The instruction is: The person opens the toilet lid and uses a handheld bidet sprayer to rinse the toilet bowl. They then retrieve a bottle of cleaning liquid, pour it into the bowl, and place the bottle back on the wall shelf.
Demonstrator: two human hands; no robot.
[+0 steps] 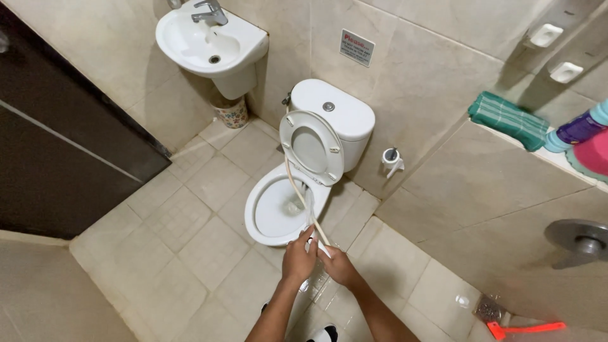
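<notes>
A white toilet (pixel 269 221) stands against the tiled wall with its seat and lid (pixel 311 147) raised. A cream spray hose (pixel 295 187) runs from the wall beside the tank down across the bowl to my hands. My left hand (pixel 298 256) and my right hand (pixel 338 266) are both closed on the hose's white nozzle end, just in front of the bowl's near rim. A thin stream of water goes from the nozzle into the bowl. The nozzle itself is mostly hidden by my fingers.
A white wall sink (pixel 210 45) hangs at the back left above a patterned small bin (pixel 230 114). A toilet brush holder (pixel 392 158) sits right of the tank. A dark door (pixel 57 145) is left. A folded green cloth (pixel 508 119) lies on the right ledge; a red scraper (pixel 522 329) lies on the floor.
</notes>
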